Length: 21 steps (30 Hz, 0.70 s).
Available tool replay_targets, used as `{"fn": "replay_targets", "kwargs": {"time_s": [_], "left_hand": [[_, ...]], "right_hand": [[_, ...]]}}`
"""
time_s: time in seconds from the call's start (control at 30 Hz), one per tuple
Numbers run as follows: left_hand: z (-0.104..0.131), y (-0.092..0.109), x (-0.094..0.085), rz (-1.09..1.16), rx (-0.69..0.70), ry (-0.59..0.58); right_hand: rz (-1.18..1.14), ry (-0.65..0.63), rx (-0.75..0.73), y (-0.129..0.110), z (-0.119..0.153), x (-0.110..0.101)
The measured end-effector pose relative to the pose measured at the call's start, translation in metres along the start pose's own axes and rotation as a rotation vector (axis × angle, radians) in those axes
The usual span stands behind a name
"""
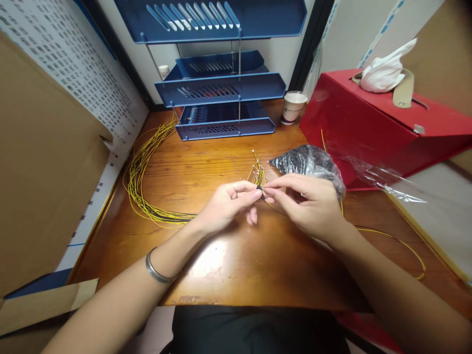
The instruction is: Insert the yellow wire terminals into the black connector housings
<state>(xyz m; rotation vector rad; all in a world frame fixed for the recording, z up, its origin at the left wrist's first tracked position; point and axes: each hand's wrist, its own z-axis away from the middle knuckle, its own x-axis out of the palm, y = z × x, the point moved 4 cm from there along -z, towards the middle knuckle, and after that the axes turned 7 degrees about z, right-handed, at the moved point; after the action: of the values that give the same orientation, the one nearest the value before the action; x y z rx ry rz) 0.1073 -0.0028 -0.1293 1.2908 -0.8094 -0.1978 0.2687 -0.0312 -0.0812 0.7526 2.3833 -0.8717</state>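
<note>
My left hand [230,201] pinches a small black piece [260,191] between thumb and forefinger above the wooden table. From the right, my right hand [308,201] meets it, its thumb and forefinger closed at the piece, on what looks like a thin wire end. Just beyond the fingertips lie yellow and black wire ends [257,169] with small pale tips. The long coil of these wires [138,169] curves over the left side of the table. Behind my right hand sits a clear plastic bag [306,160] of dark parts.
Blue stacked trays [224,129] stand at the back of the wooden table [206,167], beside a paper cup [293,107]. A red box [354,123] with tissue on top is at the right. A loose yellow wire [405,243] loops near the right edge. Cardboard [44,162] stands left.
</note>
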Motion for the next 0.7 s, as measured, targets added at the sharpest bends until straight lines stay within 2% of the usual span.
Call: {"fn": "replay_targets", "kwargs": {"time_s": [0.43,0.7], "left_hand": [[-0.0012,0.006,0.0015,-0.071,0.016,-0.022],[-0.0001,0.0035,0.0025,0.023,0.019,-0.064]], "right_hand": [[0.023,-0.024,-0.011,0.0017,0.0008,0.0021],[0.006,0.001,0.016,0.0017,0.0033,0.0035]]}}
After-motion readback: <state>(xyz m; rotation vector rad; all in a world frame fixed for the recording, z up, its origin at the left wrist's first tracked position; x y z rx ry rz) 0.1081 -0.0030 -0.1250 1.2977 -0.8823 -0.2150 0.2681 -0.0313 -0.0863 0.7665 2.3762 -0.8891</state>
